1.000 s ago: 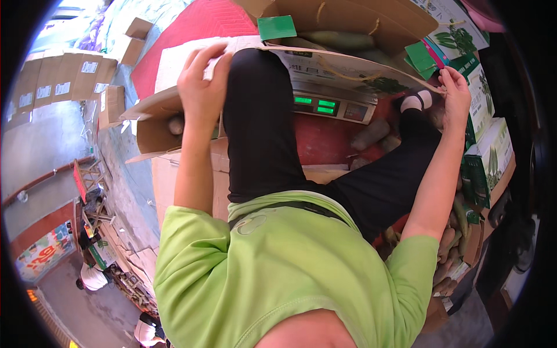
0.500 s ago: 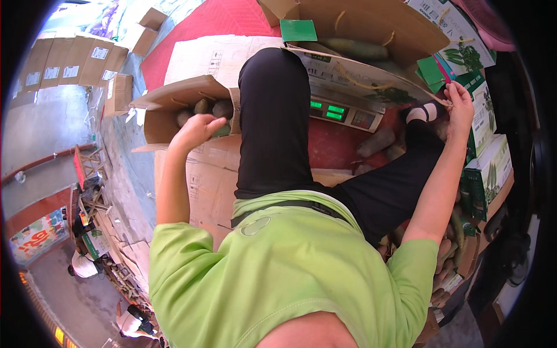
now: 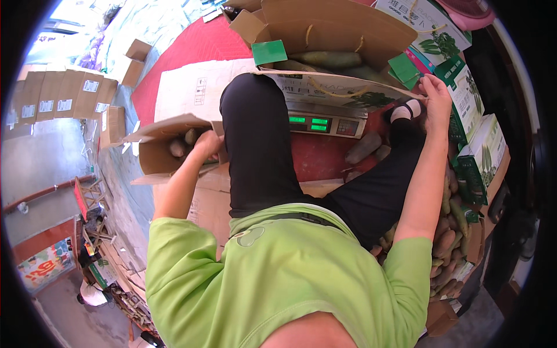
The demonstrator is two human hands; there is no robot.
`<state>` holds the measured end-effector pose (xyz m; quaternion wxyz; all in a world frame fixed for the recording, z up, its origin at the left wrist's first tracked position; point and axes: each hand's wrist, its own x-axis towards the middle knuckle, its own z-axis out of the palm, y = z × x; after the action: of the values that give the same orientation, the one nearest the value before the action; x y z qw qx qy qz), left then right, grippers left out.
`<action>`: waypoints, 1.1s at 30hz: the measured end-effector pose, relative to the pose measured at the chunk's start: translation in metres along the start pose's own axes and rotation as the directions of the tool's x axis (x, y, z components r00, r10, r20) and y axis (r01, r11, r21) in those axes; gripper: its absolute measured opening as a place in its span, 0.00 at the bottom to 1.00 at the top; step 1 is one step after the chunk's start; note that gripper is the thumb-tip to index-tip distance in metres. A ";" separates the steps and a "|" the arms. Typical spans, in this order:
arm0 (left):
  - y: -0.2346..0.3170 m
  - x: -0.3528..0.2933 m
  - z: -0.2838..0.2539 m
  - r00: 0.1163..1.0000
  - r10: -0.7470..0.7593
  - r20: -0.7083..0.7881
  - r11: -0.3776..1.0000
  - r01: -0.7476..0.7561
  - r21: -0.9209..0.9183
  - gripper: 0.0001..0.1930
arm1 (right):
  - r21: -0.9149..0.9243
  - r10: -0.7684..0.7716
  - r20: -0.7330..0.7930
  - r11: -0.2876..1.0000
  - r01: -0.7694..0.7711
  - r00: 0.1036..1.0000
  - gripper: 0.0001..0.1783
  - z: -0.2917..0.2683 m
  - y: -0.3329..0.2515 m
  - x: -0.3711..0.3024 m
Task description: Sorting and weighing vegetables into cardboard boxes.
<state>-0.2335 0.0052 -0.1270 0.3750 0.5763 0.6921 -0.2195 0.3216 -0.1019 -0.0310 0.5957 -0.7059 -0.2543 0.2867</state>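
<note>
My right hand pinches the right corner of the front flap of a large open carton. Long green radishes lie inside that carton, behind the raised flap. Just below the carton's front is a digital scale with lit green displays. My left hand reaches into the right side of a smaller open cardboard box, beside my knee. Its fingers curl downward, and what they hold is hidden. Brownish, rounded radishes sit in this box next to the hand.
Green and white printed cartons stand along the right. A heap of radishes fills the lower right, and loose ones lie on the red mat near my foot. Brown boxes line the far left. Flattened cardboard lies beneath me.
My left hand has gone down into the right side of the small box, where it hovered over it before. My right hand keeps its pinch on the carton flap. The whole view has shifted slightly.
</note>
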 end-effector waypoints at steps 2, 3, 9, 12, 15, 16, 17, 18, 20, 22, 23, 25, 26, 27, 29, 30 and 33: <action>-0.035 0.004 0.014 0.990 0.139 0.007 0.974 -0.138 0.180 0.28 | 0.014 0.001 0.010 1.000 -0.001 1.000 0.14 -0.001 0.000 0.004; -0.032 -0.012 0.017 0.984 0.174 -0.034 0.969 -0.166 0.183 0.29 | 0.022 0.004 0.018 1.000 -0.005 1.000 0.14 -0.004 0.004 0.005; -0.086 -0.089 0.056 0.933 0.358 0.013 0.733 -0.290 0.616 0.28 | 0.015 0.007 0.031 1.000 -0.008 0.999 0.15 -0.002 0.005 0.008; -0.124 -0.129 0.083 0.898 0.417 0.139 0.629 -0.396 0.669 0.24 | -0.011 0.014 0.012 1.000 -0.014 1.000 0.14 -0.007 0.005 0.006; -0.191 -0.161 0.113 0.907 0.382 0.176 0.729 -0.413 0.546 0.20 | 0.049 -0.013 0.041 0.999 0.011 0.999 0.15 -0.008 0.012 0.012; -0.219 -0.170 0.123 0.715 0.694 0.079 0.537 -0.588 0.605 0.17 | 0.041 -0.019 0.042 0.999 0.017 0.999 0.15 -0.006 0.013 0.012; -0.252 -0.174 0.140 0.729 0.681 0.068 0.552 -0.572 0.606 0.17 | 0.068 -0.041 0.026 0.997 0.039 0.999 0.13 0.001 0.010 0.008; -0.265 -0.181 0.150 0.807 0.573 0.141 0.559 -0.511 0.653 0.15 | 0.109 -0.009 0.029 0.994 0.006 1.000 0.13 0.003 0.008 0.007; -0.277 -0.192 0.166 0.762 0.627 -0.160 0.763 -0.560 0.324 0.13 | 0.125 0.014 0.019 0.992 -0.016 1.000 0.12 0.003 0.008 0.010; -0.232 -0.221 0.152 0.970 0.206 0.128 0.737 -0.240 0.632 0.17 | 0.099 0.047 0.012 0.994 -0.048 0.999 0.16 0.001 0.012 0.015; -0.229 -0.223 0.149 0.975 0.179 0.131 0.817 -0.222 0.532 0.17 | 0.098 0.057 0.007 0.993 -0.058 0.998 0.17 0.001 0.008 0.013; -0.205 -0.229 0.132 0.975 0.171 0.139 0.878 -0.215 0.429 0.19 | 0.112 0.061 -0.032 0.992 -0.057 0.998 0.17 0.000 0.008 0.014; -0.170 -0.241 0.111 0.934 0.154 0.324 0.854 -0.291 0.432 0.18 | 0.122 0.057 -0.055 0.991 -0.050 0.997 0.17 0.001 0.008 0.014; -0.144 -0.246 0.094 0.859 0.124 0.497 0.826 -0.367 0.427 0.18 | 0.073 0.048 -0.096 0.996 -0.042 0.994 0.17 -0.002 0.010 0.016; -0.128 -0.248 0.076 0.818 0.074 0.571 0.852 -0.349 0.389 0.18 | 0.049 0.069 -0.131 0.997 -0.063 0.989 0.21 0.001 0.013 0.020; -0.123 -0.248 0.069 0.766 0.023 0.643 0.883 -0.316 0.346 0.17 | 0.039 0.088 -0.145 0.996 -0.084 0.985 0.22 0.003 0.013 0.021; -0.107 -0.250 0.047 0.555 -0.110 0.825 0.956 -0.166 0.240 0.16 | -0.008 0.174 -0.136 0.984 -0.177 0.975 0.24 0.008 0.009 0.022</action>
<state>-0.3107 -0.2133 0.0229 0.5714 0.4637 0.3834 -0.5581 0.3318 -0.0825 -0.0427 0.5766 -0.7494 -0.1530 0.2871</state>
